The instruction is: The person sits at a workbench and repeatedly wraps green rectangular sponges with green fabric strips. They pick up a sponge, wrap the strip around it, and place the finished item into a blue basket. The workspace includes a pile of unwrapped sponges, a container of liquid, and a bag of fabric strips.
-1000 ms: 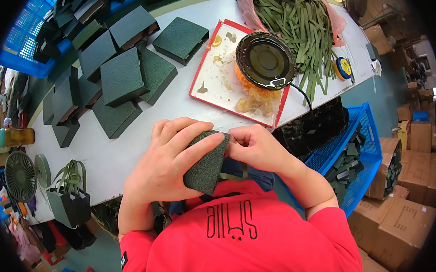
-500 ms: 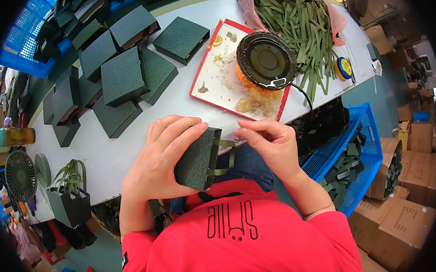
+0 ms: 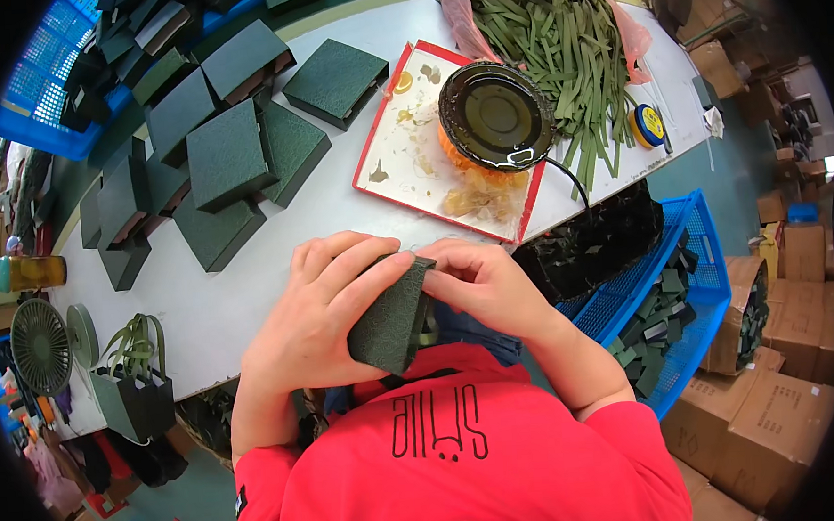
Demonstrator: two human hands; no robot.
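Observation:
My left hand [image 3: 320,308] is wrapped round a dark green textured box [image 3: 387,321], held above the table's near edge. A strip of green ribbon [image 3: 427,333] shows at the box's right side, partly hidden. My right hand [image 3: 480,285] is closed against the upper right edge of the box, thumb and fingers pressed together; what lies between the fingertips is hidden. Beyond my hands, a round dark pot of brown liquid [image 3: 496,115] stands on a red-rimmed white board [image 3: 413,180] with dried yellowish drips.
Several green boxes [image 3: 228,157] are piled at the left. A pink bag [image 3: 462,13] of green ribbons [image 3: 556,41] lies at the back right, near a round yellow-and-blue tin [image 3: 648,126]. A small fan [image 3: 41,346] stands far left. A blue crate [image 3: 710,273] of green pieces sits right.
My right hand has moved left onto the box's edge from beside the ribbon loop, which is now mostly hidden. My left hand has turned the box slightly and moved it a little right.

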